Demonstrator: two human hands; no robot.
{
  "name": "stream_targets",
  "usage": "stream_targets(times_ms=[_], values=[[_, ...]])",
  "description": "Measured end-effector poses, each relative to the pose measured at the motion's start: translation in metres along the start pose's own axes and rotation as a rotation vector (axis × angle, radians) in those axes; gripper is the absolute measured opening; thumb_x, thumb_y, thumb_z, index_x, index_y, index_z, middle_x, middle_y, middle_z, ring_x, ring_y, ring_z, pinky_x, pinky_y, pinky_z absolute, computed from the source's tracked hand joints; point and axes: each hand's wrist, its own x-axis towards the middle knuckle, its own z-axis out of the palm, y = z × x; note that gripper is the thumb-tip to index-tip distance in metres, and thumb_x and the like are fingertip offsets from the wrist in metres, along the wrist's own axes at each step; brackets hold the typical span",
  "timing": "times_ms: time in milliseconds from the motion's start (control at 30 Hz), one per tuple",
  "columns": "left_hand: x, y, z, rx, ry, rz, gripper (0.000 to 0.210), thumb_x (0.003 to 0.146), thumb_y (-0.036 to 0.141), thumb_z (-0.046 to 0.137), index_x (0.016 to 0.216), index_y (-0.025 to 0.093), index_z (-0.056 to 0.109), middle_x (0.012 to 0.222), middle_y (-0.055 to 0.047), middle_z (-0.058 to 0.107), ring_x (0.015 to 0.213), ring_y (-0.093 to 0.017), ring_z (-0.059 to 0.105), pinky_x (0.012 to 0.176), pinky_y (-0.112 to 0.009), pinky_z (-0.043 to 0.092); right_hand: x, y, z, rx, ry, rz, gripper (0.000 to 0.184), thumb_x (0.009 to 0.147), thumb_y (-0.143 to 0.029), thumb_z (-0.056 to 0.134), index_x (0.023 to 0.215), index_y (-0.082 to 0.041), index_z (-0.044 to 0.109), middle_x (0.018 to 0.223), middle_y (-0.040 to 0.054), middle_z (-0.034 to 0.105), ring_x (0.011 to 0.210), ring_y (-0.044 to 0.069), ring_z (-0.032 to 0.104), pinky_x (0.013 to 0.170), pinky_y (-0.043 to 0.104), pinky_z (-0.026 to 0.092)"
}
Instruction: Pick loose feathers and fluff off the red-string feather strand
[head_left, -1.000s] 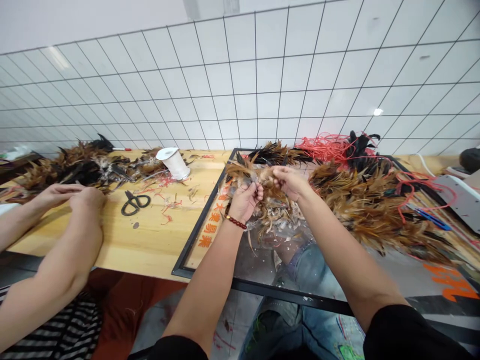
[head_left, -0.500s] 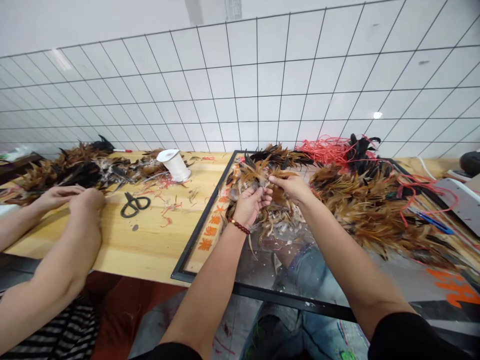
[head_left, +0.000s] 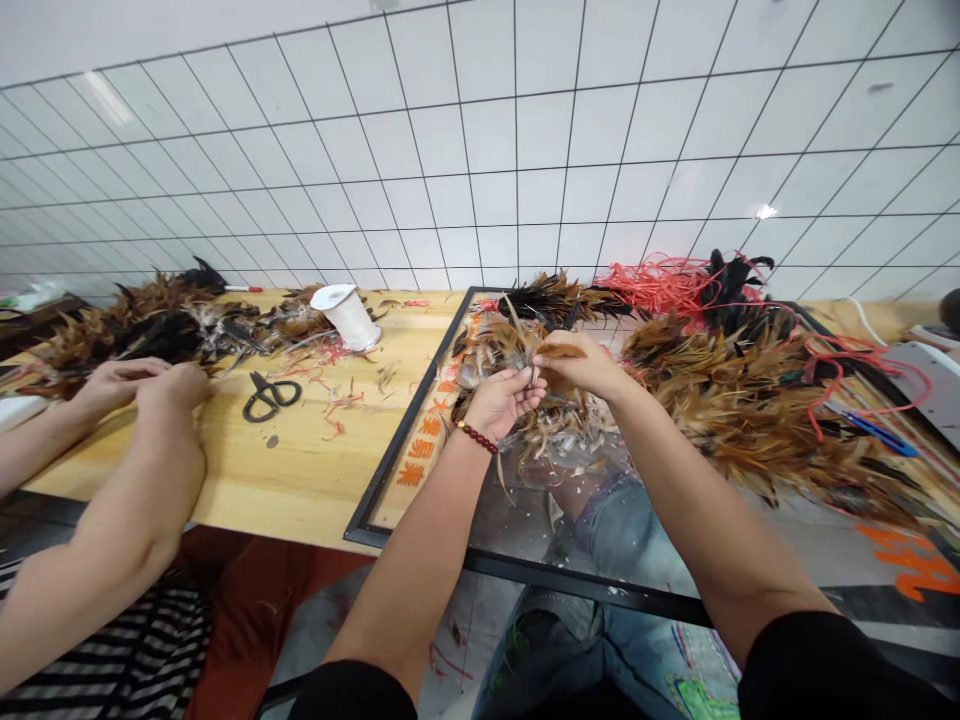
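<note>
My left hand [head_left: 504, 402], with a dark red bead bracelet [head_left: 478, 437] on its wrist, is closed in a pinch on feathers. Close against it, my right hand [head_left: 581, 362] pinches a brown feather [head_left: 561, 351] between thumb and fingers. The quill ends between my fingertips are too small to make out clearly. Under and behind both hands lies a pile of loose brown and whitish feathers [head_left: 570, 430] on a glass pane with a black frame [head_left: 390, 490]. Long brown feather bundles [head_left: 720, 400] lie to the right of my right hand.
Red plastic string [head_left: 660, 290] is heaped at the back, near black feathers [head_left: 735, 285]. A blue pen-like tool [head_left: 877, 432] lies far right. Black scissors [head_left: 270, 397] and a white spool [head_left: 346, 318] are on the wooden table [head_left: 300, 480]. A co-worker's hands [head_left: 150, 385] work at the left.
The view has shifted slightly. Both my hands stay close together at the feathers, and the left fingers have curled a little differently. The co-worker's hands are nearly unmoved.
</note>
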Motion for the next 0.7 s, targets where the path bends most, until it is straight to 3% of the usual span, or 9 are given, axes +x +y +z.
stream_targets(times_ms=[200,367,500,600,700], values=[[0.0,-0.003,-0.001,0.083,-0.091,0.006,0.012,0.09,0.011,0.065,0.079,0.008,0.067,0.068,-0.005,0.07,0.056,-0.009,0.064,0.057,-0.019,0.05,0.001,0.001,0.001,0.029,-0.035,-0.072,0.021,0.07,-0.039,0.076,0.069,-0.019,0.071,0.072,0.0017,0.065,0.071,0.016,0.057,0.07,0.031,0.044],[0.004,-0.006,-0.003,-0.059,-0.015,0.086,0.011,0.087,0.019,0.072,0.081,0.011,0.067,0.077,-0.004,0.072,0.072,-0.011,0.07,0.073,-0.024,0.055,0.002,0.003,0.006,0.131,0.157,0.024,0.03,0.066,-0.039,0.078,0.085,-0.018,0.07,0.074,-0.0014,0.061,0.068,0.013,0.051,0.068,0.029,0.043],[0.007,-0.007,-0.006,-0.166,0.011,0.125,0.01,0.086,0.02,0.073,0.083,0.013,0.066,0.079,0.0,0.071,0.067,-0.007,0.065,0.077,-0.025,0.055,-0.002,0.002,0.01,-0.025,0.029,-0.051,0.053,0.054,-0.027,0.086,0.104,-0.018,0.068,0.083,-0.0019,0.055,0.07,0.013,0.048,0.066,0.028,0.042],[0.008,-0.008,-0.006,-0.141,-0.025,0.095,0.012,0.086,0.023,0.074,0.083,0.013,0.067,0.07,0.002,0.066,0.064,-0.007,0.063,0.079,-0.025,0.055,-0.003,0.005,0.014,-0.177,0.077,-0.135,0.058,0.055,-0.018,0.084,0.111,-0.018,0.066,0.086,-0.001,0.054,0.076,0.015,0.049,0.069,0.028,0.041],[0.008,-0.008,-0.004,-0.085,-0.041,0.1,0.016,0.082,0.025,0.078,0.081,0.013,0.068,0.067,0.001,0.065,0.068,-0.009,0.065,0.081,-0.026,0.054,0.0,0.01,0.015,-0.164,0.105,-0.047,0.065,0.053,-0.022,0.087,0.114,-0.018,0.064,0.082,-0.0033,0.052,0.072,0.014,0.048,0.065,0.027,0.039]])
